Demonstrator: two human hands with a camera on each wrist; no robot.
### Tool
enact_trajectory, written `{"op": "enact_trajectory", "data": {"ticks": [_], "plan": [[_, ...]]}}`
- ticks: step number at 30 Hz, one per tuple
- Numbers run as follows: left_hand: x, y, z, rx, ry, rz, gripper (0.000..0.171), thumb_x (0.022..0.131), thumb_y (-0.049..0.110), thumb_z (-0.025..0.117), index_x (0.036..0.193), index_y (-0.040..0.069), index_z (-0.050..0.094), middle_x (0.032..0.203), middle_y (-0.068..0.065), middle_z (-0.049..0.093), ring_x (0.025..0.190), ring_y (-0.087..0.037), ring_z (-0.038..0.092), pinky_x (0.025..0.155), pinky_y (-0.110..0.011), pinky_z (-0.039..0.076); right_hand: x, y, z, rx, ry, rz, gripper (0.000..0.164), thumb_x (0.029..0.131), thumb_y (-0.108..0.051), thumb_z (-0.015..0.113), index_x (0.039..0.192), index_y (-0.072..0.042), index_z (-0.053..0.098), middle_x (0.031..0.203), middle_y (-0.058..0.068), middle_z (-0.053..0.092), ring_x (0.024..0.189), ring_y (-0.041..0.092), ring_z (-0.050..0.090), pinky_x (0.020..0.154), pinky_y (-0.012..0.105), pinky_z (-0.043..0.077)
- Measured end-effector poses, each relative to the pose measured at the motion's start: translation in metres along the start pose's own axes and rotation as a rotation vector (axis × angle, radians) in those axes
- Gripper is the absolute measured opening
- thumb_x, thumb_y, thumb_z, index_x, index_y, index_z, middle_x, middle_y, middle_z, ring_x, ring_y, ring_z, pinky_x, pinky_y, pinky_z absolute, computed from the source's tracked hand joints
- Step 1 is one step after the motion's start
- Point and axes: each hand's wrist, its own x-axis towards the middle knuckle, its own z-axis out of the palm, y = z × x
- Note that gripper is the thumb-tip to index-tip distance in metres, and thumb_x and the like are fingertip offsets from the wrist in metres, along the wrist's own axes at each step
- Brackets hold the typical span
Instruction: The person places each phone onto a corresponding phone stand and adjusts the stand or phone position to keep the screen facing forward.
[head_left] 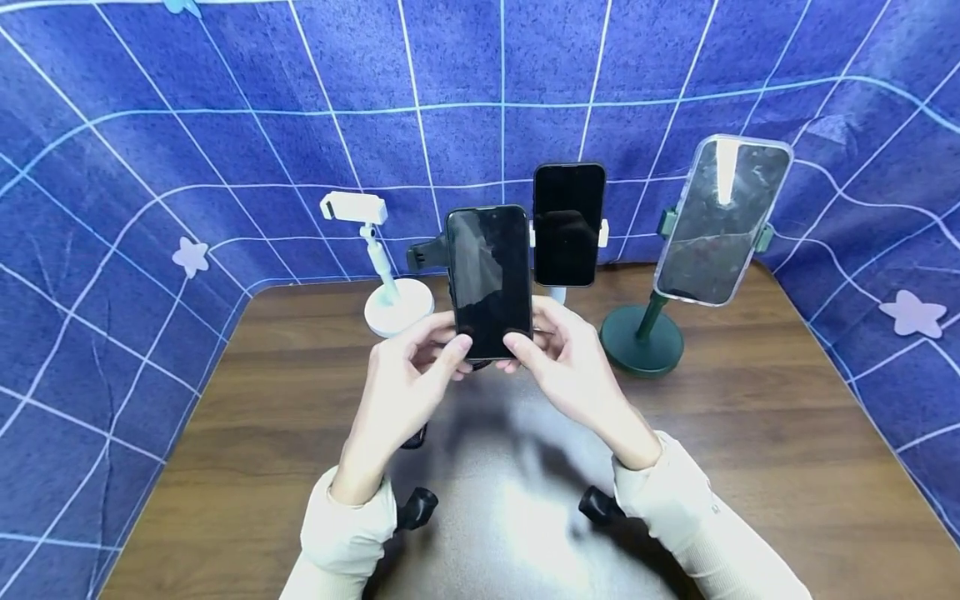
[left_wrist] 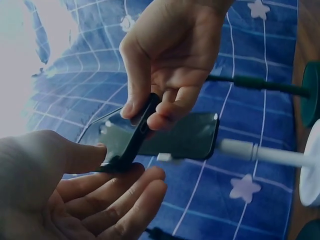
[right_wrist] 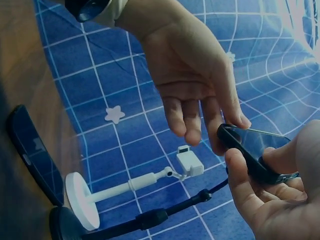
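A black smartphone (head_left: 489, 283) is held upright by both hands at its lower corners. My left hand (head_left: 408, 367) pinches the lower left corner, thumb on the screen and fingers behind. My right hand (head_left: 573, 362) pinches the lower right corner likewise. A black clamp arm (head_left: 427, 254) sticks out left from behind the phone. In the right wrist view, the black stand's pole (right_wrist: 152, 218) rises toward the phone; whether the clamp holds it is hidden. The left wrist view shows the phone (left_wrist: 137, 137) nearly edge-on between the hands.
A white phone stand (head_left: 400, 307) with a bare holder stands left. Behind, a second black phone (head_left: 570, 225) sits in a white holder. At right, a green stand (head_left: 642, 340) bears a larger phone (head_left: 723, 221) in a clear case. Another phone (right_wrist: 35, 155) lies on the wooden table (head_left: 262, 400).
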Motion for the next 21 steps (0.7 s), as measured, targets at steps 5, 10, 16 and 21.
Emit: {"op": "enact_trajectory", "data": {"ticks": [5, 10, 16, 21], "plan": [[0.007, -0.003, -0.012, 0.149, 0.072, 0.030, 0.024, 0.100, 0.019, 0.069, 0.119, 0.005, 0.073, 0.097, -0.009, 0.079, 0.070, -0.023, 0.077, 0.063, -0.023, 0.059, 0.011, 0.001, 0.007, -0.076, 0.033, 0.006, 0.031, 0.098, -0.007, 0.068, 0.129, -0.012, 0.064, 0.102, 0.010, 0.077, 0.067, 0.017, 0.073, 0.062, 0.030, 0.059], [0.015, -0.009, -0.025, 0.252, 0.124, -0.017, 0.019, 0.099, 0.025, 0.070, 0.112, 0.012, 0.078, 0.095, -0.003, 0.079, 0.066, -0.011, 0.075, 0.060, -0.020, 0.056, 0.021, 0.003, 0.013, -0.073, 0.038, 0.001, 0.033, 0.098, -0.007, 0.068, 0.131, -0.010, 0.063, 0.102, 0.012, 0.077, 0.070, 0.016, 0.074, 0.065, 0.032, 0.060], [0.024, -0.012, -0.046, 0.357, 0.186, -0.042, 0.020, 0.099, 0.029, 0.069, 0.110, 0.017, 0.079, 0.090, 0.000, 0.079, 0.063, -0.002, 0.070, 0.058, -0.017, 0.051, 0.033, 0.005, 0.020, -0.020, 0.019, -0.023, 0.035, 0.098, -0.002, 0.065, 0.134, -0.003, 0.060, 0.105, 0.020, 0.075, 0.070, 0.013, 0.074, 0.069, 0.036, 0.062], [0.033, -0.010, -0.061, 0.401, 0.223, -0.014, 0.024, 0.100, 0.033, 0.066, 0.112, 0.016, 0.078, 0.088, 0.000, 0.079, 0.064, -0.002, 0.070, 0.057, -0.017, 0.047, 0.038, 0.005, 0.024, -0.002, 0.005, -0.038, 0.035, 0.099, -0.002, 0.064, 0.134, -0.003, 0.060, 0.106, 0.020, 0.075, 0.072, 0.019, 0.074, 0.073, 0.041, 0.063]]}}
